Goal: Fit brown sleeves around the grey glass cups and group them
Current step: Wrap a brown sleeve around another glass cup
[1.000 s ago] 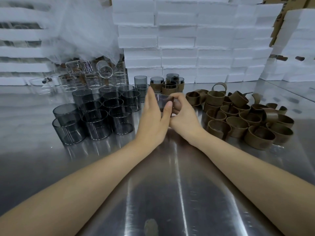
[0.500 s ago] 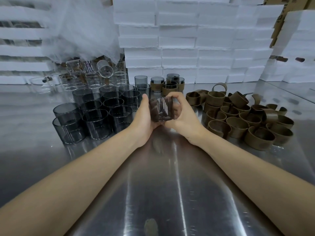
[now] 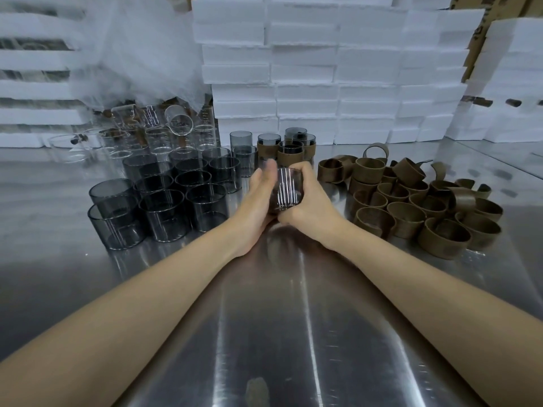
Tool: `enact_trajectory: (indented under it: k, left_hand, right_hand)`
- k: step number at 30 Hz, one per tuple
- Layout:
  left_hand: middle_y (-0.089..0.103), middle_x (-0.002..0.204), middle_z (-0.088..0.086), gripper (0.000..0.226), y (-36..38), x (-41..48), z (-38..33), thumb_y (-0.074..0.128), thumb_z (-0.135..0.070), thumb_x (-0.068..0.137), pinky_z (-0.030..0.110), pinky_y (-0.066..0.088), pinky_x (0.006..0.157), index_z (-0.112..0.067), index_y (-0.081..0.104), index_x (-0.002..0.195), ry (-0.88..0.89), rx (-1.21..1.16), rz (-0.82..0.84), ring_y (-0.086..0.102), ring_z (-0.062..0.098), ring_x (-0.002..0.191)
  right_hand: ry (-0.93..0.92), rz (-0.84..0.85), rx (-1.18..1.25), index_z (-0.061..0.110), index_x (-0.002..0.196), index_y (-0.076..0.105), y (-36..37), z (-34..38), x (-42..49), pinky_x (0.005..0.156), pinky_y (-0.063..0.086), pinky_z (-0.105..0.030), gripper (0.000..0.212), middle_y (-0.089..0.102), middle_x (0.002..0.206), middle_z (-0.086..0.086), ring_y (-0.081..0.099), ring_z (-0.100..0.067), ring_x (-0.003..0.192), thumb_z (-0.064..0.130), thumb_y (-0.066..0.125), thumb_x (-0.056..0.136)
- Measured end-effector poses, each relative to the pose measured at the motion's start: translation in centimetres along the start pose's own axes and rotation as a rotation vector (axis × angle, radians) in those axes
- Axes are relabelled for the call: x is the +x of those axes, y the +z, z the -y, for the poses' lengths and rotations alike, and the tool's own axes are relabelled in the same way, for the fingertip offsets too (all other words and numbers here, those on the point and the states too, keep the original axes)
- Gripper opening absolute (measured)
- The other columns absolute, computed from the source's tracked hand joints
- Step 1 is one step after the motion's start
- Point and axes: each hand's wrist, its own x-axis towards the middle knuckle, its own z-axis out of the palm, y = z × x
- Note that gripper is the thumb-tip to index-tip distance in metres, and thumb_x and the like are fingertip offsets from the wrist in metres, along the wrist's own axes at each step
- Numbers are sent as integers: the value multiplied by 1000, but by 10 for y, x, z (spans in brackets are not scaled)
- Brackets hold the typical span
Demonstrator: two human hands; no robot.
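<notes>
Cup [image 3: 286, 189] upright between hands; right hand [image 3: 310, 208] curls round it, left hand [image 3: 257, 201] fingers straight alongside; sleeved group [image 3: 289, 152] just behind

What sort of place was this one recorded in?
Probably a packing or assembly workshop: a steel worktable with batches of grey glass cups and brown sleeves, white foam boxes stacked behind.

A grey glass cup [image 3: 286, 189] is sitting roughly upright just above the desk [image 3: 264, 318], with the right hand [image 3: 311, 207] curling round it and the left hand [image 3: 255, 207] pressing against its side. Bare grey cups [image 3: 164, 207] are standing clustered at left. Brown sleeves [image 3: 411, 201] are lying heaped at right. Sleeved cups [image 3: 291, 148] are standing grouped just behind.
</notes>
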Motion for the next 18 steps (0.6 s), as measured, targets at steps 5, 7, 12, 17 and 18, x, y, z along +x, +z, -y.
enact_trajectory:
  k: [5, 7, 12, 17, 18]
  left_hand:
    - [38, 141, -20, 116, -5, -2, 6, 77, -46, 70, 27, 54, 78, -41, -4, 153, 110, 155, 64, 64, -3, 91]
    - [40, 139, -20, 116, -6, -2, 6, 78, -40, 70, 30, 54, 67, -41, -4, 152, 114, 86, 90, 67, 13, 78]
    - [35, 155, -4, 122, -3, -3, 3, 76, -65, 53, 43, 45, 106, -28, 18, 154, 132, 139, 26, 48, 18, 133]
    - [42, 145, 1, 107, -3, -3, 0, 73, -52, 60, 32, 58, 84, -21, 27, 151, 73, -72, -34, 59, 21, 117]
    - [41, 145, 1, 98, -3, -2, 0, 70, -44, 69, 34, 58, 86, -19, 25, 152, 60, -115, -35, 58, 25, 120]
  right_hand:
    - [138, 30, -31, 20, 104, 41, -3, 7, 4, 51, 49, -30, 61, 61, 65, -8, 57, -13, 56, 1, 53, 48]
    - [208, 61, -30, 17, 112, 39, -3, 7, 5, 43, 45, -24, 63, 58, 49, -1, 55, -13, 44, 5, 56, 53]
    - [180, 23, -365, 12, 121, 44, -5, 4, 1, 60, 49, -27, 54, 65, 94, -3, 62, -13, 76, 24, 67, 74]
    - [37, -11, -1144, 14, 131, 42, -14, 12, -2, 62, 32, -33, 46, 57, 91, -7, 55, -32, 83, 29, 50, 88]
    - [32, -67, -1232, 13, 124, 46, -16, 15, -2, 60, 30, -31, 38, 54, 86, -5, 53, -31, 80, 28, 48, 89]
